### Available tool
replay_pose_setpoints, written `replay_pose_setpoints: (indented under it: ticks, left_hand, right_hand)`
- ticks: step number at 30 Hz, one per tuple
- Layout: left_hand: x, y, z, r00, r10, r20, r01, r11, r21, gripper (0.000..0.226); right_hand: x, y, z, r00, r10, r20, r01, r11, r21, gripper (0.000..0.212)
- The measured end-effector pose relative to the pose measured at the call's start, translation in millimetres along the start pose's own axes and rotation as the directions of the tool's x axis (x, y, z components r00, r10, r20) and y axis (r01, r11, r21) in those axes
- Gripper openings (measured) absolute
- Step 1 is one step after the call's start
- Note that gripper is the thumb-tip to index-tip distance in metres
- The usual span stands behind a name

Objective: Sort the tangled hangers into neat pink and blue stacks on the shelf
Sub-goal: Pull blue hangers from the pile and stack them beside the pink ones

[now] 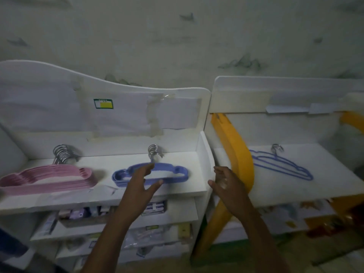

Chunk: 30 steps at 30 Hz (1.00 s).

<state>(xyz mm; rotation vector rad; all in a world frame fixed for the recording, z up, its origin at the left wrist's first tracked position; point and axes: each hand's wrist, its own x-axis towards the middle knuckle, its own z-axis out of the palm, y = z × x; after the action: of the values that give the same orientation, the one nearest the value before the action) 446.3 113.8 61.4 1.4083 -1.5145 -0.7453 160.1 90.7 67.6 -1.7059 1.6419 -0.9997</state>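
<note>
A stack of pink hangers [45, 179] lies on the left of the white shelf [98, 198], metal hooks pointing to the back. Beside it on the right lies a stack of blue hangers [173, 171]. My left hand [142, 182] hovers over the blue stack with spread fingers, holding nothing. My right hand [224, 181] hangs open at the shelf's right end, by its side wall, empty too. On the neighbouring shelf [295, 186] to the right lie two thin blue hangers [283, 166], one over the other.
A yellow curved frame [236, 152] stands between the two shelf units. Lower shelves [118, 229] hold packaged goods. The left unit's back panel [98, 111] carries taped paper and a green and yellow sticker [103, 104].
</note>
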Motion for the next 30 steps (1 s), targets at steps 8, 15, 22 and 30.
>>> replay_pose_setpoints:
  ticks: [8,15,22,30]
  left_hand:
    - [-83.0,45.5,54.3,0.999,0.024,0.031,-0.024,1.000,-0.013,0.051]
    - [-112.3,86.9,114.3,0.988,0.104,0.113,-0.110,0.993,0.047,0.054]
    - [-110.1,128.0,176.5,0.954,0.190,0.233,-0.210,0.976,0.065,0.049]
    - [-74.6,146.8,246.0,0.932,0.186,0.311,-0.200,0.980,0.011,0.048]
  right_hand:
    - [-91.1,35.2,-75.6,0.996,-0.001,-0.088,-0.001,1.000,-0.027,0.046]
    - [-147.8,68.8,-150.6,0.990,0.040,-0.136,-0.055,0.993,-0.108,0.047]
    - [-174.2,102.0,-207.8,0.963,0.143,-0.231,-0.173,0.978,-0.117,0.050]
    - [-158.4,136.7,-248.1,0.936,0.222,-0.275,-0.261,0.958,-0.116,0.053]
